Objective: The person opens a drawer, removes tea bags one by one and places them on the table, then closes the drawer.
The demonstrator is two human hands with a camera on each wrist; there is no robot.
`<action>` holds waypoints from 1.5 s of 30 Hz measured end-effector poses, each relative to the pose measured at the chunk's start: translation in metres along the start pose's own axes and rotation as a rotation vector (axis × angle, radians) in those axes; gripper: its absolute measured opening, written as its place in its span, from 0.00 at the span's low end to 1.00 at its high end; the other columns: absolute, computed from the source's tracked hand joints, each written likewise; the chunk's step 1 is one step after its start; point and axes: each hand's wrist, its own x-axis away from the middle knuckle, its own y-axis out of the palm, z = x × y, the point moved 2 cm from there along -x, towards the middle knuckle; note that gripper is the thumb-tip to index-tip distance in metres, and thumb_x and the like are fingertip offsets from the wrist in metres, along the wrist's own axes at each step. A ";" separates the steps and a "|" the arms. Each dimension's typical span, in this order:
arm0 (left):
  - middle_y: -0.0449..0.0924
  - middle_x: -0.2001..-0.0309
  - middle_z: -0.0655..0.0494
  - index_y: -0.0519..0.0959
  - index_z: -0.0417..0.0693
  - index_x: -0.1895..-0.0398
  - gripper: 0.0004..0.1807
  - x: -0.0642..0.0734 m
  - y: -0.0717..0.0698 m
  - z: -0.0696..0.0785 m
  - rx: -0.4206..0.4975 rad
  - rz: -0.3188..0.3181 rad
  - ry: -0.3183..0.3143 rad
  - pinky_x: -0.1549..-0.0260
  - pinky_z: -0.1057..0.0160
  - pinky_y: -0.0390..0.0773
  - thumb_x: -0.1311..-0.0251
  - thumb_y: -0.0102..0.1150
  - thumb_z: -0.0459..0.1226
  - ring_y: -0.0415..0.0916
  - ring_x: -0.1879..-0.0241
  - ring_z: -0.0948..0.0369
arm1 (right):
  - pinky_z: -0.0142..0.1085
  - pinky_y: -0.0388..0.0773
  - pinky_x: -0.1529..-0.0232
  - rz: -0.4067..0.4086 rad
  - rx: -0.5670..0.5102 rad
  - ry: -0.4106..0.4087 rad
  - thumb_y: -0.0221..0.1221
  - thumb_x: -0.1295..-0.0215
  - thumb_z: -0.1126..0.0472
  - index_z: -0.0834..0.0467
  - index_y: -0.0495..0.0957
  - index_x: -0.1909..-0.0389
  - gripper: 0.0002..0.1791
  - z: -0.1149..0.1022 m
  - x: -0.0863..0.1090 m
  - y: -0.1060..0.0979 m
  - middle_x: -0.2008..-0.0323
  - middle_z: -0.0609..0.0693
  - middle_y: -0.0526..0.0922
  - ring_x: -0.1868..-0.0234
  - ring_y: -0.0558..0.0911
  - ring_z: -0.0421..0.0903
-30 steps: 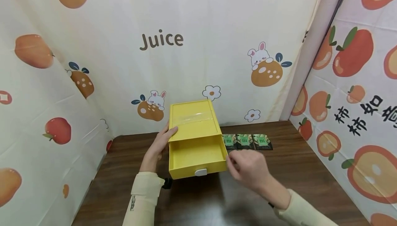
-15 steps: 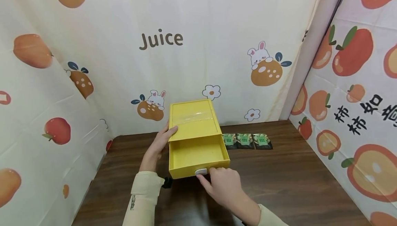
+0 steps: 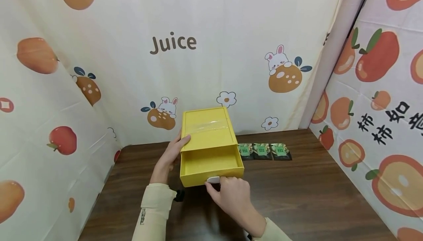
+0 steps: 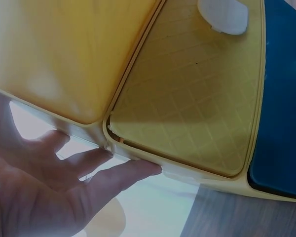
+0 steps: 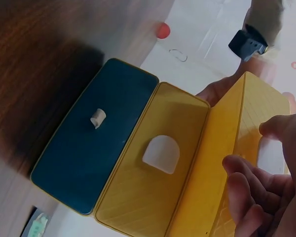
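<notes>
A yellow drawer cabinet (image 3: pixel 205 129) stands on the table, clear tape across its top. Its top drawer (image 3: pixel 211 162) is pulled partway out, and nothing shows inside. My left hand (image 3: pixel 171 154) rests against the cabinet's left side, fingers stretched along the wall and thumb at the top edge. With thumb and curled fingers, my right hand (image 3: pixel 232 197) holds the top drawer's white handle (image 3: pixel 213 179). The right wrist view shows a yellow middle drawer (image 5: pixel 133 197) with a white handle (image 5: pixel 162 154), and a dark blue bottom drawer (image 5: pixel 108 103) with a small pale handle (image 5: pixel 98 118).
Three green-and-black sachets (image 3: pixel 262 150) lie in a row right of the cabinet. A dark wooden table (image 3: pixel 297 197) carries everything. Fruit-printed white cloth (image 3: pixel 224 50) hangs behind and along both sides.
My right hand has come left from the drawer's right corner to its white handle. The drawer has slid slightly inward over the last half second. My left hand stays on the cabinet's side.
</notes>
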 end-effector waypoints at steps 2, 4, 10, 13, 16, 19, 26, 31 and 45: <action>0.79 0.58 0.40 0.49 0.84 0.27 0.39 0.000 0.000 0.000 -0.003 0.007 0.001 0.67 0.48 0.81 0.37 0.56 0.60 0.82 0.65 0.47 | 0.31 0.47 0.93 0.005 0.001 0.001 0.62 0.45 0.34 0.46 0.53 0.92 0.34 0.000 -0.004 0.003 0.93 0.39 0.51 0.93 0.53 0.37; 0.79 0.59 0.39 0.49 0.85 0.27 0.39 0.000 -0.001 0.000 -0.016 0.018 -0.003 0.69 0.49 0.82 0.38 0.56 0.60 0.82 0.67 0.49 | 0.31 0.47 0.93 -0.003 0.000 0.004 0.61 0.45 0.34 0.46 0.54 0.92 0.34 0.001 -0.009 0.007 0.94 0.39 0.51 0.93 0.53 0.37; 0.79 0.60 0.39 0.49 0.86 0.27 0.38 0.001 -0.001 0.000 -0.016 0.019 -0.014 0.71 0.51 0.82 0.38 0.56 0.60 0.82 0.69 0.50 | 0.30 0.49 0.94 -0.034 -0.010 0.030 0.61 0.43 0.34 0.47 0.58 0.90 0.31 0.007 -0.025 0.019 0.94 0.40 0.53 0.94 0.54 0.38; 0.79 0.60 0.39 0.49 0.85 0.27 0.39 0.000 -0.001 0.000 -0.008 0.017 -0.013 0.70 0.52 0.82 0.38 0.56 0.60 0.82 0.70 0.50 | 0.31 0.51 0.94 -0.046 -0.020 0.044 0.61 0.43 0.34 0.48 0.62 0.88 0.29 0.010 -0.033 0.025 0.94 0.41 0.57 0.94 0.56 0.38; 0.80 0.61 0.39 0.49 0.85 0.27 0.39 0.001 -0.001 0.001 -0.006 0.018 -0.017 0.70 0.52 0.82 0.37 0.56 0.60 0.82 0.70 0.51 | 0.31 0.53 0.94 -0.066 -0.024 0.051 0.61 0.43 0.34 0.48 0.62 0.89 0.30 0.012 -0.040 0.029 0.94 0.42 0.58 0.94 0.57 0.39; 0.80 0.61 0.39 0.49 0.85 0.27 0.39 0.001 0.000 0.002 0.007 0.015 -0.025 0.69 0.51 0.82 0.37 0.56 0.60 0.82 0.69 0.51 | 0.32 0.53 0.94 -0.091 -0.028 0.066 0.60 0.42 0.33 0.48 0.60 0.93 0.33 0.015 -0.046 0.033 0.95 0.42 0.57 0.94 0.57 0.39; 0.77 0.58 0.38 0.49 0.85 0.26 0.40 0.001 0.001 0.002 0.009 0.024 -0.054 0.67 0.49 0.81 0.40 0.57 0.62 0.82 0.67 0.50 | 0.32 0.53 0.94 -0.137 -0.009 0.098 0.58 0.41 0.32 0.50 0.59 0.97 0.36 0.017 -0.056 0.041 0.96 0.43 0.56 0.95 0.58 0.40; 0.76 0.56 0.37 0.50 0.84 0.27 0.40 0.001 -0.001 0.002 0.009 0.030 -0.053 0.66 0.47 0.81 0.40 0.58 0.61 0.82 0.65 0.49 | 0.33 0.53 0.95 -0.160 0.022 0.104 0.57 0.40 0.32 0.50 0.59 0.98 0.37 0.016 -0.060 0.045 0.97 0.43 0.55 0.96 0.57 0.41; 0.76 0.55 0.36 0.50 0.86 0.27 0.40 0.000 -0.001 0.001 0.005 0.043 -0.053 0.66 0.47 0.81 0.40 0.58 0.62 0.81 0.65 0.50 | 0.34 0.53 0.94 -0.245 0.041 0.147 0.57 0.41 0.28 0.50 0.57 0.96 0.38 0.014 -0.048 0.049 0.96 0.42 0.52 0.95 0.57 0.41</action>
